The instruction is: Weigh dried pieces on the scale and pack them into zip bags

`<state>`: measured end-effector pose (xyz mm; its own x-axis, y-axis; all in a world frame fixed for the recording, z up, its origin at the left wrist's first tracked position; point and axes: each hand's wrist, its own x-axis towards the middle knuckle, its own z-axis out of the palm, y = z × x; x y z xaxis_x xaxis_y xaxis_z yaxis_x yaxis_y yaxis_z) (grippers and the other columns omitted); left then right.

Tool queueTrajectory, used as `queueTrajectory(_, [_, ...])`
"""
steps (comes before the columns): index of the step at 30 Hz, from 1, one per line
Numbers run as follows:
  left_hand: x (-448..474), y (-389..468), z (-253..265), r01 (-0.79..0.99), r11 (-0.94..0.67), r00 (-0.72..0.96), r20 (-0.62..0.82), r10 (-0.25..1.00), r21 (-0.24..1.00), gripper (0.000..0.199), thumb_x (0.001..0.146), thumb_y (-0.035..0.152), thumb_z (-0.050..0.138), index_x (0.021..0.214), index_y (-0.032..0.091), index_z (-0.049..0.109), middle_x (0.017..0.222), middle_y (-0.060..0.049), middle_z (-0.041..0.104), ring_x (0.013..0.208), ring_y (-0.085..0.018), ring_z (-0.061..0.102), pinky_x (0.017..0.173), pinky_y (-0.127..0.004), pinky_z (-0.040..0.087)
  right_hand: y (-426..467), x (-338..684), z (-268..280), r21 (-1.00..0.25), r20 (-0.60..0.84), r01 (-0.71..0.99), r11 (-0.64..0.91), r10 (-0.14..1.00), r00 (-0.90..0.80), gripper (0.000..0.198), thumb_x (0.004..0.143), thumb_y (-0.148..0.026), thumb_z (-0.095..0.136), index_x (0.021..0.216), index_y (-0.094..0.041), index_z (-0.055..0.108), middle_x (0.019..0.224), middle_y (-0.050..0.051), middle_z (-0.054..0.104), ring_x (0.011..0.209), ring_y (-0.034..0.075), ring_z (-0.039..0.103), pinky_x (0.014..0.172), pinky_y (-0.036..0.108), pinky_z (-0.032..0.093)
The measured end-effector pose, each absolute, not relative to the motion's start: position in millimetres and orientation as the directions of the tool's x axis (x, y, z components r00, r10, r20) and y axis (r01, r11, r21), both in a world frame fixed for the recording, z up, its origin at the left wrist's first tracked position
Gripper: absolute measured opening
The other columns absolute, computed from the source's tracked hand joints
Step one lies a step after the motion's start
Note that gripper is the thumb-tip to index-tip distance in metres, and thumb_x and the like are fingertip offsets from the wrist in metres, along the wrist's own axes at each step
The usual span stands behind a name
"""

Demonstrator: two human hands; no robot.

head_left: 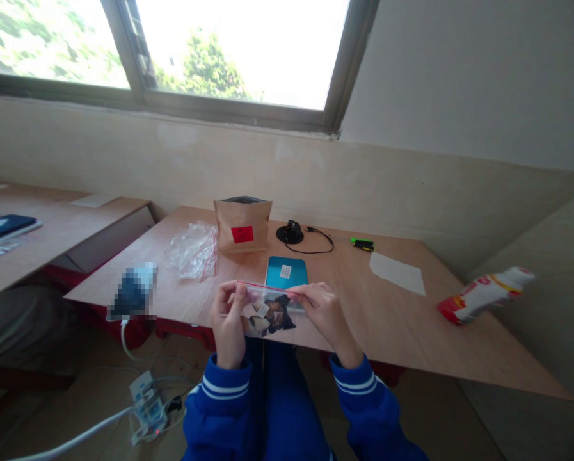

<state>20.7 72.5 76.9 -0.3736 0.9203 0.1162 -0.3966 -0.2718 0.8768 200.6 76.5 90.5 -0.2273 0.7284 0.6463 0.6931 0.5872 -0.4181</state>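
Note:
Between my two hands is a clear zip bag (270,315) with a red seal line along its top and dark and pale pieces inside. My left hand (230,320) pinches the bag's upper left corner. On the other side, my right hand (326,312) grips the upper right end of the seal. The bag is held up at the table's front edge. Just behind it lies a flat blue case (287,272) with a white label, its lower part hidden by the bag. A brown paper pouch (243,224) with a red label stands open-topped farther back.
Crumpled clear bags (193,251) lie left of the pouch, and a blurred-out device (132,291) with a white cable sits near the left edge. Rightward are a black round-based device (291,233), a screwdriver (362,244), white paper (397,273) and a bottle (486,296). A power strip (148,404) rests on the floor.

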Motion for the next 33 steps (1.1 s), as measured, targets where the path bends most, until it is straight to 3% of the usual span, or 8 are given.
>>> queueTrajectory(7, [21.6, 76.0, 80.3, -0.529, -0.232, -0.352, 0.037, 0.935, 0.816, 0.026, 0.069, 0.034, 0.074, 0.079, 0.017, 0.057, 0.067, 0.004, 0.059, 0.060, -0.010, 0.061, 0.059, -0.021, 0.051, 73.1, 210.1, 84.2, -0.623, 0.563, 0.621, 0.476, 0.824, -0.067, 0.023, 0.089, -0.033, 0.057, 0.073, -0.022, 0.068, 0.072, 0.003, 0.070, 0.071, 0.020, 0.061, 0.071, 0.032, 0.044])
queueTrajectory(12, [19.1, 80.3, 86.8, -0.674, -0.196, -0.377, -0.104, 0.920, 0.713, 0.028, 0.065, 0.031, 0.073, 0.074, 0.018, 0.050, 0.063, 0.007, 0.057, 0.055, -0.008, 0.060, 0.056, -0.019, 0.049, 66.1, 204.6, 73.5, -0.959, 0.247, 0.137, 0.247, 0.969, -0.021, 0.030, 0.083, -0.049, 0.060, 0.095, -0.021, 0.065, 0.093, 0.007, 0.073, 0.086, 0.021, 0.068, 0.071, 0.031, 0.052])
queueTrajectory(15, [21.1, 80.9, 84.4, -0.716, -0.152, -0.336, -0.145, 0.931, 0.681, 0.029, 0.065, 0.031, 0.072, 0.071, 0.018, 0.047, 0.061, 0.008, 0.055, 0.059, -0.009, 0.062, 0.065, -0.023, 0.053, 63.2, 198.0, 61.2, -0.981, 0.194, -0.009, 0.194, 0.980, -0.049, 0.034, 0.081, -0.050, 0.063, 0.095, -0.020, 0.067, 0.103, 0.008, 0.072, 0.097, 0.021, 0.067, 0.085, 0.034, 0.052])
queueTrajectory(18, [28.3, 80.1, 78.2, -0.698, -0.024, -0.181, -0.144, 0.973, 0.716, 0.029, 0.067, 0.036, 0.071, 0.073, 0.018, 0.049, 0.068, 0.005, 0.061, 0.072, -0.014, 0.067, 0.080, -0.032, 0.053, 65.1, 194.9, 50.6, -0.990, 0.136, -0.027, 0.139, 0.988, 0.076, 0.038, 0.074, -0.051, 0.070, 0.093, -0.018, 0.069, 0.098, 0.009, 0.073, 0.094, 0.022, 0.068, 0.087, 0.036, 0.053])
queueTrajectory(21, [30.8, 81.3, 69.9, -0.601, 0.023, -0.140, -0.134, 0.981, 0.799, 0.032, 0.071, 0.044, 0.067, 0.085, 0.017, 0.058, 0.090, -0.004, 0.069, 0.090, -0.017, 0.067, 0.089, -0.034, 0.049, 72.5, 209.8, 48.0, -0.993, 0.035, -0.105, 0.059, 0.977, 0.213, 0.038, 0.069, -0.050, 0.074, 0.087, -0.017, 0.070, 0.089, 0.008, 0.074, 0.083, 0.022, 0.070, 0.077, 0.034, 0.056])
queueTrajectory(25, [15.6, 85.4, 58.4, -0.445, 0.057, -0.098, -0.112, 0.989, 0.894, 0.043, 0.073, 0.049, 0.063, 0.099, 0.016, 0.062, 0.115, -0.013, 0.066, 0.100, -0.022, 0.066, 0.089, -0.036, 0.048, 92.5, 267.5, 51.4, -0.966, -0.142, -0.254, -0.047, 0.917, 0.372, 0.035, 0.067, -0.044, 0.076, 0.088, -0.017, 0.070, 0.083, 0.008, 0.075, 0.070, 0.022, 0.071, 0.058, 0.030, 0.058])
queueTrajectory(29, [-4.4, 88.3, 49.1, -0.362, 0.088, -0.105, -0.134, 0.985, 0.928, 0.042, 0.072, 0.049, 0.063, 0.095, 0.015, 0.063, 0.109, -0.013, 0.068, 0.088, -0.021, 0.068, 0.078, -0.034, 0.050, 120.8, 328.2, 43.0, -0.980, -0.163, -0.189, -0.066, 0.809, 0.564, 0.019, 0.072, -0.034, 0.068, 0.079, -0.017, 0.067, 0.073, 0.009, 0.073, 0.058, 0.022, 0.068, 0.047, 0.031, 0.054])
queueTrajectory(33, [-13.8, 90.8, 42.1, -0.330, 0.112, -0.137, -0.165, 0.977, 0.937, 0.041, 0.068, 0.048, 0.064, 0.091, 0.014, 0.063, 0.101, -0.012, 0.070, 0.079, -0.019, 0.068, 0.070, -0.030, 0.050, 141.2, 350.8, 26.3, -0.981, -0.036, 0.124, -0.147, 0.771, 0.636, 0.017, 0.074, -0.030, 0.057, 0.077, -0.014, 0.063, 0.073, 0.012, 0.071, 0.067, 0.026, 0.068, 0.060, 0.040, 0.056])
